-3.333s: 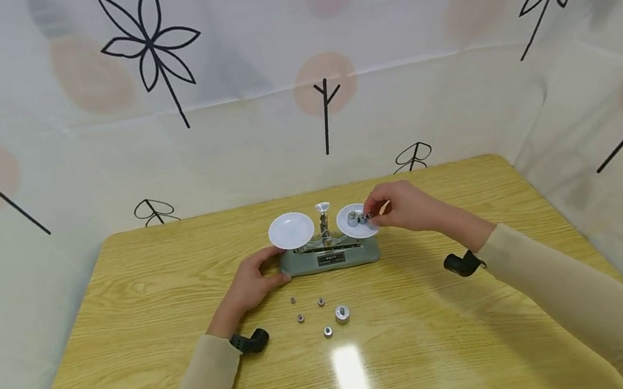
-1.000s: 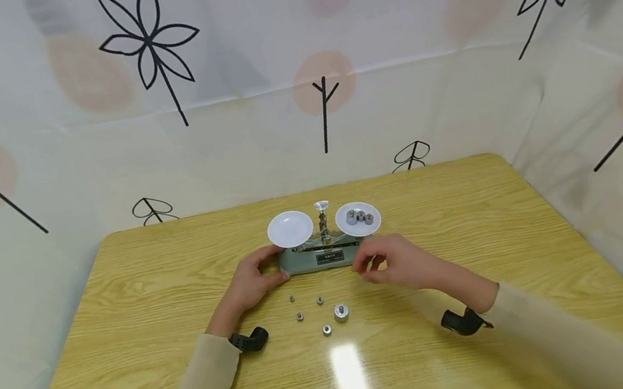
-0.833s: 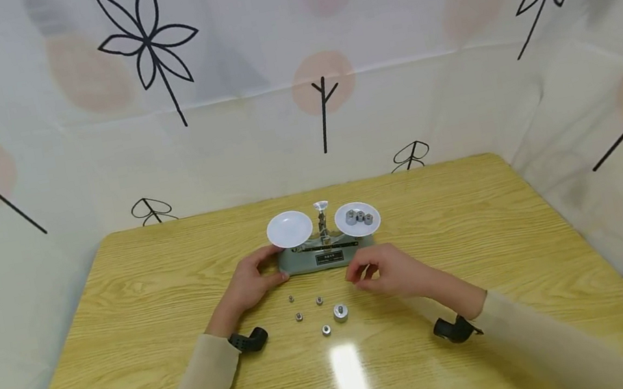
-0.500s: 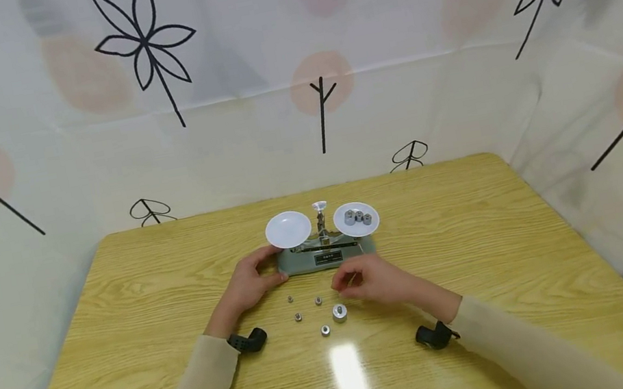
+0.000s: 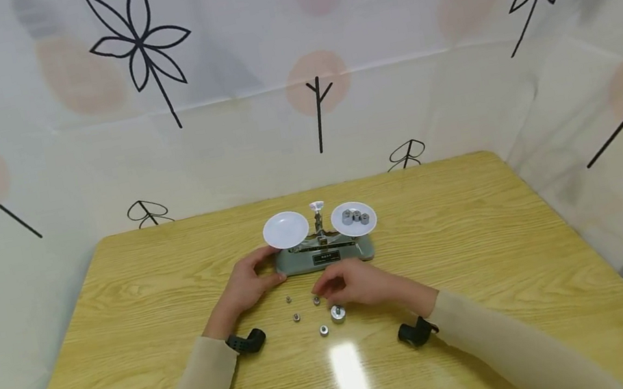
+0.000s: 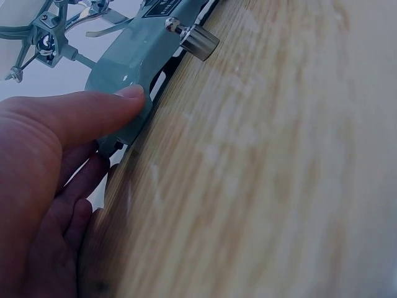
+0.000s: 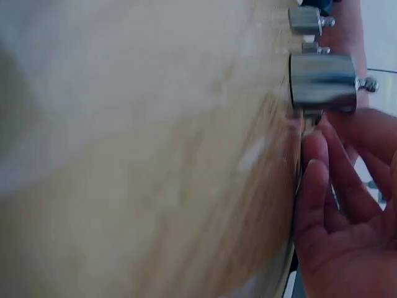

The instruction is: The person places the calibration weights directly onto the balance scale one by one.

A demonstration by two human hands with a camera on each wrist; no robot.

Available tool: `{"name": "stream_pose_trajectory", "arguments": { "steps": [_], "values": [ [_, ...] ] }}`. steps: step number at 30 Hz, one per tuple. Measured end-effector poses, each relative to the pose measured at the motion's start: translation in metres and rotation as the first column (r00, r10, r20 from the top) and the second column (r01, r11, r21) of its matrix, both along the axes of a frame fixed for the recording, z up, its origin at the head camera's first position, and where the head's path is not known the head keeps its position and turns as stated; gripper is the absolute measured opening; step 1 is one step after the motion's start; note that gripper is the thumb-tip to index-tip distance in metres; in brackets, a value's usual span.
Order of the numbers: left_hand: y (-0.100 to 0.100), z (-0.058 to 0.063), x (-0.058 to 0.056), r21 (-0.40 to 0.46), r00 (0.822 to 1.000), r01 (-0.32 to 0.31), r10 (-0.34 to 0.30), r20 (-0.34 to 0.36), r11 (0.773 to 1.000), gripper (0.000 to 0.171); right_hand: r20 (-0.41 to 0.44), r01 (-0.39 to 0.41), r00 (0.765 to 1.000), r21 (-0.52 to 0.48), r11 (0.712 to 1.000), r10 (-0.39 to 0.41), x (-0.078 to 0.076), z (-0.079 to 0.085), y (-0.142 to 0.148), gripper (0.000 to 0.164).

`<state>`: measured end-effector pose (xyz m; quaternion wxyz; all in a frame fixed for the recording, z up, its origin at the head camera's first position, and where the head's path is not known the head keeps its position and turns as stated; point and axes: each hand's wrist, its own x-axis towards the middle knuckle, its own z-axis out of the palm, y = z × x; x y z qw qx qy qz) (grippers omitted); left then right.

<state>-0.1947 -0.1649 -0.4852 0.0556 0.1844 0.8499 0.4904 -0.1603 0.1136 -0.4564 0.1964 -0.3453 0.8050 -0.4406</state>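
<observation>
Small weight (image 5: 316, 301) upright, lower centre, just left of my right hand (image 5: 358, 282), the nearer; can't tell if pinched; left hand (image 5: 246, 284) grips balance (image 5: 326, 259).

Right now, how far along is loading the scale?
Done: three silver metal weights sit on the right round white plate. In hand: the left hand grips the grey-green base; the right hand is at a small silver weight. Left, probably: all five weights on the wooden table.

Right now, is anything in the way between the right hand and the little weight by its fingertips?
Nothing visible blocks the right hand from that little weight. The big weight stands close by, but off to one side.
</observation>
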Motion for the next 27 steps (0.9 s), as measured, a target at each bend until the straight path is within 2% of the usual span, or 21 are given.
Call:
{"name": "stream_pose_trajectory", "arguments": {
  "steps": [6, 10, 15, 27],
  "values": [
    [-0.001, -0.001, 0.000, -0.007, 1.000, -0.002, 0.002, -0.003, 1.000, 0.052, -0.057, -0.100, 0.993, 0.091, 0.991, 0.106, -0.005, 0.005, -0.005, 0.025],
    [-0.001, -0.001, 0.000, -0.001, 1.000, 0.001, -0.001, -0.002, 1.000, 0.053, -0.073, -0.121, 0.989, 0.132, 0.984, 0.131, -0.008, 0.006, -0.005, 0.018],
    [-0.001, -0.001, -0.001, -0.003, 1.000, 0.007, -0.007, -0.002, 1.000, 0.052, -0.088, -0.112, 0.988, 0.130, 0.985, 0.124, -0.009, 0.004, -0.001, 0.010],
    [0.000, 0.002, 0.002, 0.000, 1.000, 0.001, -0.001, 0.009, 1.000, 0.055, -0.070, -0.027, 0.997, 0.102, 0.994, 0.034, -0.008, 0.002, 0.018, 0.007]
  ]
}}
